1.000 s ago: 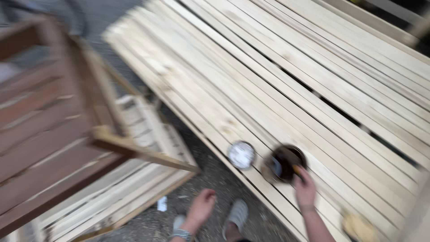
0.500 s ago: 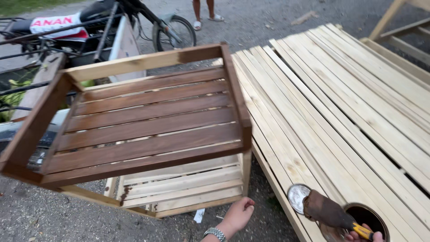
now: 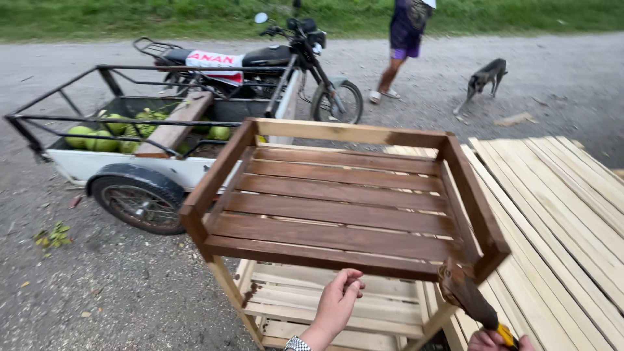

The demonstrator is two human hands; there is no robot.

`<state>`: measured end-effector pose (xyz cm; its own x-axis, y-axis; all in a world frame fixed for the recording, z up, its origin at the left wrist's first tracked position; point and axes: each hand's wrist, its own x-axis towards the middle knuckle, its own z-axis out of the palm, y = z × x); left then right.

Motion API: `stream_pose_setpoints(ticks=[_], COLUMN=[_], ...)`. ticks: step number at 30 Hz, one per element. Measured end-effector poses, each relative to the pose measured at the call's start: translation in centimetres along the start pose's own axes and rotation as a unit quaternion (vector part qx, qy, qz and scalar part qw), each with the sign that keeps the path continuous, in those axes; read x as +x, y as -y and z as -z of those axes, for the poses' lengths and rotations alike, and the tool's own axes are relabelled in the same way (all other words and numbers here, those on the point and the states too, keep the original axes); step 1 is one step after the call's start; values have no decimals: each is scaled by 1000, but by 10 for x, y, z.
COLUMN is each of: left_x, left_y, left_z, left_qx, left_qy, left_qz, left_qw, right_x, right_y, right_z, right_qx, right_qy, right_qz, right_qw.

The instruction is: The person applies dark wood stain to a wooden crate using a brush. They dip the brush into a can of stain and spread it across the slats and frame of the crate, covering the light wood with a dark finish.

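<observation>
step: staining brown slatted wooden shelf top [image 3: 338,208], near-right corner
right hand [image 3: 497,340]: closed on stain-soaked paintbrush [image 3: 465,294]
left hand [image 3: 338,302]: loosely curled, empty, under near rail
next: likely needs steady strokes along the rail

Head camera, downward over shelf [image 3: 338,208]

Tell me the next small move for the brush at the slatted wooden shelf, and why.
Probably stroke the stain-loaded brush in the right hand up the dark-stained slatted wooden shelf corner post: the bristles touch its lower end, and the pale top rail looks unstained. The left hand hovers under the front edge.
</observation>
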<state>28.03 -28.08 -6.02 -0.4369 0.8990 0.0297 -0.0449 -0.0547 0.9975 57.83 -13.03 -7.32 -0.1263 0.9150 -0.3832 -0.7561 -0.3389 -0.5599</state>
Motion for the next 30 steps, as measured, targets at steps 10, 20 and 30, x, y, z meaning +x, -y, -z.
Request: stream_pose_setpoints(ticks=[10, 20, 30], left_x=[84, 195, 241], left_y=[-39, -42, -34], left_z=[75, 129, 175], left_qx=[28, 56, 82], left_qy=[-152, -195, -260], left_qz=[-55, -74, -49], left_qw=[986, 976, 961], right_x=[94, 189, 227], right_y=[-87, -149, -230], right_z=[-132, -243, -346], right_qx=[109, 62, -68], right_qy=[75, 109, 185], right_qz=[-30, -54, -62], right_qw=[991, 991, 978])
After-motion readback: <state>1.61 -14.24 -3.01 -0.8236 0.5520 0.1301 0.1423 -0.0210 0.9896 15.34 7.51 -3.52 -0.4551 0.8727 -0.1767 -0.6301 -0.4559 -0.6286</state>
